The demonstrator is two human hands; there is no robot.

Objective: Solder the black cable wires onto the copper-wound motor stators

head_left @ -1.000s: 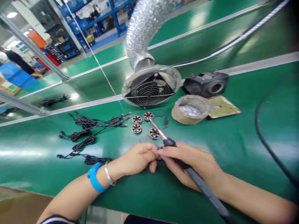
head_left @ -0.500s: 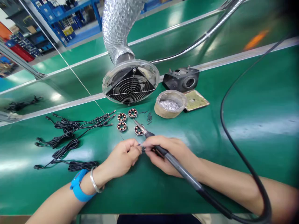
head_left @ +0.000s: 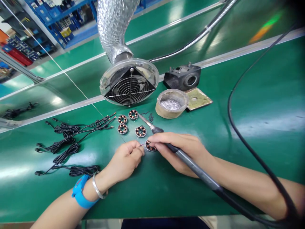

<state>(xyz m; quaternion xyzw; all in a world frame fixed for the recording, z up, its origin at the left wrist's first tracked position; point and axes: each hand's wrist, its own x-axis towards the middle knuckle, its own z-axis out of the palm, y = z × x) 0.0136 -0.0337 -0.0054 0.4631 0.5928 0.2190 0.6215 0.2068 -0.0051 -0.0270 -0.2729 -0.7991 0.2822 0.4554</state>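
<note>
My right hand (head_left: 182,149) is wrapped round a soldering iron (head_left: 190,165), its metal tip slanting up and left over the table. The fingertips of that hand touch a small round motor stator (head_left: 149,146) with copper windings, which they partly cover. Just left of it, my left hand (head_left: 127,159) is closed in a pinch on a thin wire (head_left: 143,146) beside the stator's rim. Beyond the hands sit several more stators (head_left: 140,131), one of them close below the iron's tip.
Several coiled black cables (head_left: 69,138) lie on the left. Short dark tube pieces (head_left: 151,117) lie near a bowl of silvery bits (head_left: 170,104), a yellowish sponge tray (head_left: 199,99) and a black iron stand (head_left: 182,78). A fume extractor (head_left: 130,86) hangs behind; the iron's cord (head_left: 240,133) loops right.
My right hand has shifted slightly right with the soldering iron, away from my left hand, and more of the stator under its fingers shows. My left hand keeps its pinch.
</note>
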